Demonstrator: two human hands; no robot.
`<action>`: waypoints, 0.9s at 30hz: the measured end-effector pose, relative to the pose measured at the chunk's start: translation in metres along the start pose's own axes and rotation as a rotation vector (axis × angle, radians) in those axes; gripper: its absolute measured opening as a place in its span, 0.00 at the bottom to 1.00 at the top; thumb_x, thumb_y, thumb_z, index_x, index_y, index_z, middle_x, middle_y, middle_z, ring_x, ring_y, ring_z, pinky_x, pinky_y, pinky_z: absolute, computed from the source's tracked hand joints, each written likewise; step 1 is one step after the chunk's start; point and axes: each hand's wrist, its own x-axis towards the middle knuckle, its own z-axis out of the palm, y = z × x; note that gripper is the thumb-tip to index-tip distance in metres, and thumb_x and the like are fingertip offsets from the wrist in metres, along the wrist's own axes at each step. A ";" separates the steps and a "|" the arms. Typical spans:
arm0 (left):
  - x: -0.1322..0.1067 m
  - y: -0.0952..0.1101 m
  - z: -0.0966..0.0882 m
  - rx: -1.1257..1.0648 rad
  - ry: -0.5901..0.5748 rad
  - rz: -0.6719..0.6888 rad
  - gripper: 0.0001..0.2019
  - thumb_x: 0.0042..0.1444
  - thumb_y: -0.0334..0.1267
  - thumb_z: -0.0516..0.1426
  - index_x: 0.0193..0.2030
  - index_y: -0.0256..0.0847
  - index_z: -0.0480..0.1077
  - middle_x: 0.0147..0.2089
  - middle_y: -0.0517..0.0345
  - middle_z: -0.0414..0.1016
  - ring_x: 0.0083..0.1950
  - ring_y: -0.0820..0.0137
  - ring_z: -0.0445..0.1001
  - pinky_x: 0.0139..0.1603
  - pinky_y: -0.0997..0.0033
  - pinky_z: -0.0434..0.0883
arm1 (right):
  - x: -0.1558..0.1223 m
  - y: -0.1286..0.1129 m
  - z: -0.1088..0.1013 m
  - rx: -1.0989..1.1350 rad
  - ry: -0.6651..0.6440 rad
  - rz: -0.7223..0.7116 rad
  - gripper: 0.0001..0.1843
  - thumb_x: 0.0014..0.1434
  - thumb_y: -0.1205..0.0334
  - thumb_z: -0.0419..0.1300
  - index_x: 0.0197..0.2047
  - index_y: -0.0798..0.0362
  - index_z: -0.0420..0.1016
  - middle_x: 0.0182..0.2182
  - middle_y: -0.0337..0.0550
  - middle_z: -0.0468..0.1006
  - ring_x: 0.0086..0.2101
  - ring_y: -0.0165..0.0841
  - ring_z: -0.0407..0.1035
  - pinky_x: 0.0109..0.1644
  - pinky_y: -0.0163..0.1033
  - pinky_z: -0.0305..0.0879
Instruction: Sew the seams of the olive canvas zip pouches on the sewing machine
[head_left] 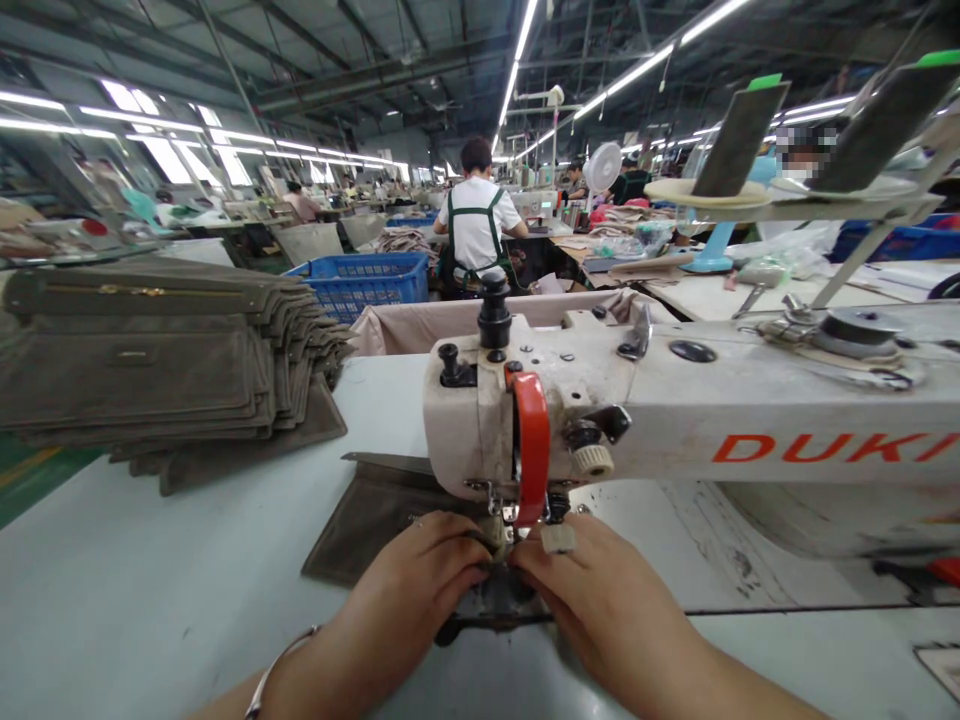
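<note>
Dark fabric panel: I find it (360,522) at the lower centre, flat on the pale tabletop (172,620), its near right part running behind the left hand and under the machine head.
Left hand: I see it (427,570) left of the needle area, fingers bent and thumb pressed in, apparently pinching a fold of the cloth.
Right hand: I have it (592,575) just right of the needle area, fingers curled inward; the tips are partly hidden, so I cannot tell whether they grip cloth or only press it.
Handling: I judge the panel light, with a firm, canvas-like body; it should bend at an edge without going limp, slide easily on the smooth top, and not be fragile.
Where to hold: I would take the layered edge between thumb and fingers and steady the flat part with a light palm, fingertips clear of the needle.
Cloth stack: I note similar grey-brown pieces (135,380) at the left, matte and straight-edged, fanned in overlapping layers; a brass-coloured zip (142,291) crosses the top.
Sewing machine: I see worn, off-white painted metal (660,425), rounded at the nose, with a glossy red curved guard (534,450).
Bangle: I notice thin, shiny metal (262,684) around the left wrist, lower left.
</note>
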 end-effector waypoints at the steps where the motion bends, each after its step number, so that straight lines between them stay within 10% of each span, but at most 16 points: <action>1: 0.000 0.000 0.000 0.008 -0.007 -0.007 0.12 0.63 0.23 0.53 0.44 0.41 0.74 0.45 0.58 0.79 0.49 0.69 0.76 0.55 0.68 0.75 | 0.000 0.001 0.000 -0.017 0.013 -0.014 0.14 0.64 0.74 0.51 0.48 0.50 0.71 0.42 0.44 0.77 0.40 0.41 0.67 0.42 0.47 0.67; 27: -0.003 -0.004 0.005 -0.012 0.069 0.042 0.14 0.71 0.33 0.48 0.45 0.40 0.75 0.47 0.55 0.81 0.50 0.68 0.78 0.55 0.69 0.76 | 0.000 0.005 -0.007 0.044 0.096 -0.097 0.14 0.66 0.73 0.51 0.48 0.51 0.74 0.40 0.45 0.77 0.40 0.38 0.67 0.42 0.43 0.61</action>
